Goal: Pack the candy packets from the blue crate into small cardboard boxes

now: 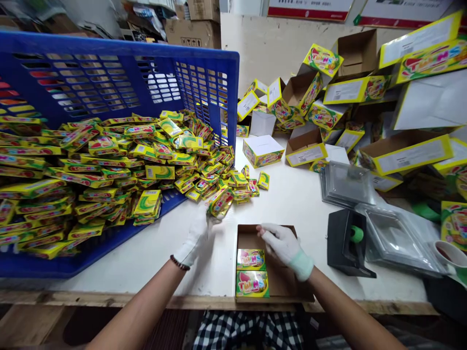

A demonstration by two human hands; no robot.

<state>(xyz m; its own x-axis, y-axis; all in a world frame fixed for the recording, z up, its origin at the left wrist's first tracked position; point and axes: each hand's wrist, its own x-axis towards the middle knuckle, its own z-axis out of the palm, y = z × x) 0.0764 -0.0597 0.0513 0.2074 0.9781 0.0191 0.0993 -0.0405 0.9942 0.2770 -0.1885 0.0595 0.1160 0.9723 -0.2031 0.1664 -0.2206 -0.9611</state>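
Above the table (292, 218), left hand (195, 238) seemingly gripping candy packet (221, 203), right hand (280, 245) loosely curled over carton (248, 238)

A: What can we read? Quick.

B: "Twins", in big multicoloured letters, on the two boxes (251, 272) in the open carton (280, 257), and we see it again on the box (323, 59) at the top of the heap.

A: And the loose packets (164, 165) in the blue crate?

B: We see the same yellow print, but it's too small for us to read.

A: White labels?

B: There's one on the long box (412, 153), but we can't make out its lines. Same for the red-edged wall sign (310, 7).

A: Anything on the back carton (193, 34)?

B: Small black handling marks, nothing we can read.
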